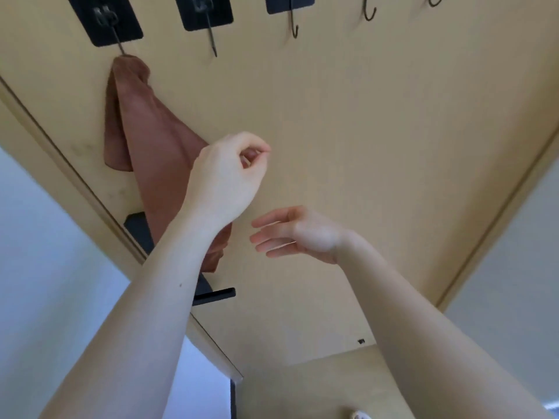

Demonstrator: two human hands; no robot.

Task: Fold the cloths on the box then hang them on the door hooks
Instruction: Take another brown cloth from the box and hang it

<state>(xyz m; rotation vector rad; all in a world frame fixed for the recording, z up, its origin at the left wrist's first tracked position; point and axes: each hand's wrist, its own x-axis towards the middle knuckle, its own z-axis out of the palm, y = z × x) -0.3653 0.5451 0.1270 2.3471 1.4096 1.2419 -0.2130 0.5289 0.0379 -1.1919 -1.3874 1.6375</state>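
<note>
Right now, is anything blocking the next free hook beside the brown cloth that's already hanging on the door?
Nothing visible does. The second hook hangs bare on the door, right of the brown cloth. Both hands, left hand and right hand, are below it and hold nothing.

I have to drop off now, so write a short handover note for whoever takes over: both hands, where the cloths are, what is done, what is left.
Left hand: fingers curled, holding nothing, in front of the brown cloth.
Right hand: open, fingers relaxed, empty, near the door.
Done: the brown cloth hangs on the leftmost hook.
The other hooks in view, such as the second hook, are bare.
Left: the box and any other cloths are out of view; check, fold and hang what remains.
</note>
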